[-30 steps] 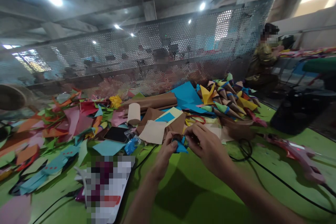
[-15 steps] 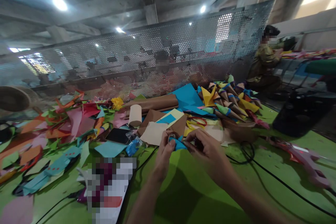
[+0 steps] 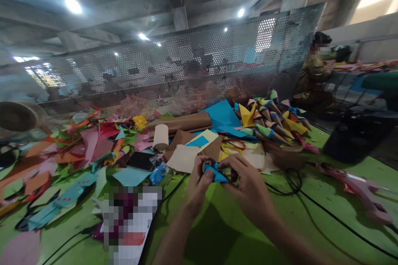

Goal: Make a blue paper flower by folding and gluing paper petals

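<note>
Between my two hands, above the green table, is a small folded piece of blue paper [image 3: 217,175]. My left hand [image 3: 199,180] pinches it from the left, thumb on the near face. My right hand [image 3: 244,180] has its fingers and thumb closed at the paper's right end. Something brown shows behind the blue paper, partly hidden by my left fingers. Just beyond my hands lie a cream sheet [image 3: 182,158] and a yellow card with a blue rectangle [image 3: 203,140].
Coloured paper scraps [image 3: 68,149] cover the left side. A dark phone [image 3: 139,160] lies left of my hands. Brown paper cones [image 3: 270,120] are heaped at the back right. A pink glue gun [image 3: 360,190] and its cable lie right. A person [image 3: 314,70] sits beyond the perforated panel [image 3: 174,66].
Both hands have shifted slightly right. My right fingers have curled further over the blue paper, which has turned and shows more of its pointed end.
</note>
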Motion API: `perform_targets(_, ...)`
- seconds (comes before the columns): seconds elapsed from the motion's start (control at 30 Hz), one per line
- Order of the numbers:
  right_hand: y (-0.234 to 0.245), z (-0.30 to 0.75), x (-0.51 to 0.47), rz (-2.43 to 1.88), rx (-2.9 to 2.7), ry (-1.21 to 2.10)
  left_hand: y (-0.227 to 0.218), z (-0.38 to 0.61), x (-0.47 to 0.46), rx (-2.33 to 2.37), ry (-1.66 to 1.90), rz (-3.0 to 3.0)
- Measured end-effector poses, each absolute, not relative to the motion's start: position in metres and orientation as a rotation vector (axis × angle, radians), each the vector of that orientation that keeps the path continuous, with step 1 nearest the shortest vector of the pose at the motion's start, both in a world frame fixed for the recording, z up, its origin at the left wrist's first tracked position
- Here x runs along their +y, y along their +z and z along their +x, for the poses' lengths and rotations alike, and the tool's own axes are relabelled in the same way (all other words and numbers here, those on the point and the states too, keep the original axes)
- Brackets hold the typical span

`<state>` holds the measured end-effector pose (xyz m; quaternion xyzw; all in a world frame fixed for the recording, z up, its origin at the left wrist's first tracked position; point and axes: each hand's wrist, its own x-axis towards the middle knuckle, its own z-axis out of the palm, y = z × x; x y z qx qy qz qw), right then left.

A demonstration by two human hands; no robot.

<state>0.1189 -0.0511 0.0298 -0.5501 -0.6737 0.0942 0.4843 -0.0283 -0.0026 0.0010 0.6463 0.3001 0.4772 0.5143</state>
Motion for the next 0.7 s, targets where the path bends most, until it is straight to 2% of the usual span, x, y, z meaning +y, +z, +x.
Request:
perform_targets(0.43, 0.0227, 0.1230, -0.0429, -1.342, -1.631, 0.227, -0.0052, -0.0285, -0.0014, 0.760, 1.110, 1.600)
perform_targets(0.7, 0.0254, 0.1281, -0.0422, -1.400, -1.719, 0.109, -0.0027, -0.0283, -0.0024, 0.743, 1.063, 1.653)
